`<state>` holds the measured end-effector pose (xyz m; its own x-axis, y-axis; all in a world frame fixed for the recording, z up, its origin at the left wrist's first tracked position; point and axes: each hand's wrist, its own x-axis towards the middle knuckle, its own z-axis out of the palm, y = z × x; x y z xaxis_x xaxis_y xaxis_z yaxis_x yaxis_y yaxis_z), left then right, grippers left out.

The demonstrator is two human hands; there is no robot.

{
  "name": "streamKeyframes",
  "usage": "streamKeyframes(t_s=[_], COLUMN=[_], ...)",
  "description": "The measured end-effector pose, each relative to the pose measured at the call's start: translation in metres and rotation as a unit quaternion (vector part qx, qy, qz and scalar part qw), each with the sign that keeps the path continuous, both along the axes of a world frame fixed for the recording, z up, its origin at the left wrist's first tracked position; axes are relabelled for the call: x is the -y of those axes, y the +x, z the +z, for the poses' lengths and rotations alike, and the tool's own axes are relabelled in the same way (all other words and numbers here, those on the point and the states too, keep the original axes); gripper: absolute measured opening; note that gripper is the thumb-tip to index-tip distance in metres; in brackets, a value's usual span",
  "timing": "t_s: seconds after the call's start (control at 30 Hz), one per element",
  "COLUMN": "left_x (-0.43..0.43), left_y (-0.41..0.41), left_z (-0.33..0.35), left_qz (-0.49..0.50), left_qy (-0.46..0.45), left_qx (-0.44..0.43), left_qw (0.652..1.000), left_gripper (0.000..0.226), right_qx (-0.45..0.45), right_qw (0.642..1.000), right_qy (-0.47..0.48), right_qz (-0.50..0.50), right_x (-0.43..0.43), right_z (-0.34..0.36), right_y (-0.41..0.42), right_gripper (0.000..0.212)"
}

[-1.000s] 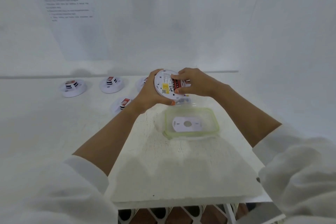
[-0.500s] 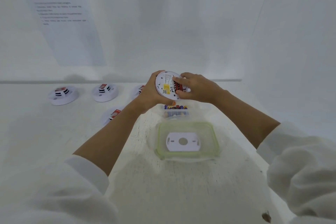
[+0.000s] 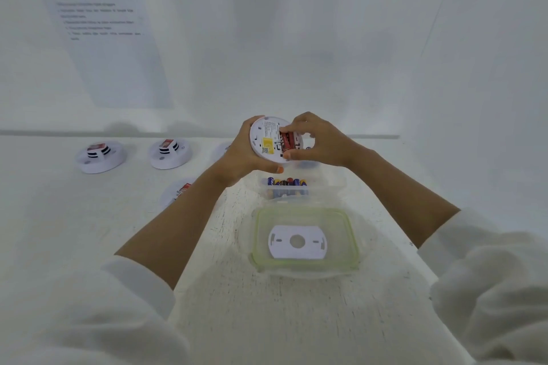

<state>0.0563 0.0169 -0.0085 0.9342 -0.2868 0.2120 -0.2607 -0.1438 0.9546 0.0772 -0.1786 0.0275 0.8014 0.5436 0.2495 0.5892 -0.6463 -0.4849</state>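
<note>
The white table [image 3: 207, 320] carries a green-rimmed lid [image 3: 353, 234] with a white mounting plate [image 3: 296, 241] lying in it. A clear tub [image 3: 329, 187] of spare batteries [image 3: 287, 182] sits just behind, and more detectors [image 3: 100, 155] stand off to the left. The left hand [image 3: 240, 154] wraps the rim of the smoke detector [image 3: 264, 139], held in the air above the tub. The right hand [image 3: 320, 139] pinches the red batteries [image 3: 287, 141] between fingertips and thumb. The step should go best with the disc braced firmly and each cell moved straight along its bay — no twisting, so the contacts stay unbent. The detector is a round white disc, back side up, with a yellow label beside the open bay.
</note>
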Motion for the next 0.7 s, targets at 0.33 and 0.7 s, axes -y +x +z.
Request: streamKeyframes(t_s=[0.33,0.7], left_x=[0.004,0.002], left_y=[0.005,0.014], left_z=[0.008,0.002], left_qz=[-0.021,0.009], left_qy=[0.02,0.038], left_qx=[-0.005,0.029], left_qw=[1.0,0.999], left_gripper=[0.103,0.096], right_qx=[-0.115,-0.237], right_qw=[0.992,0.929], right_qy=[0.042,-0.271], right_qz=[-0.034,-0.088], right_x=[-0.002,0.002], right_z=[0.01,-0.008], right_y=[0.013,0.009], right_gripper=[0.052,0.044])
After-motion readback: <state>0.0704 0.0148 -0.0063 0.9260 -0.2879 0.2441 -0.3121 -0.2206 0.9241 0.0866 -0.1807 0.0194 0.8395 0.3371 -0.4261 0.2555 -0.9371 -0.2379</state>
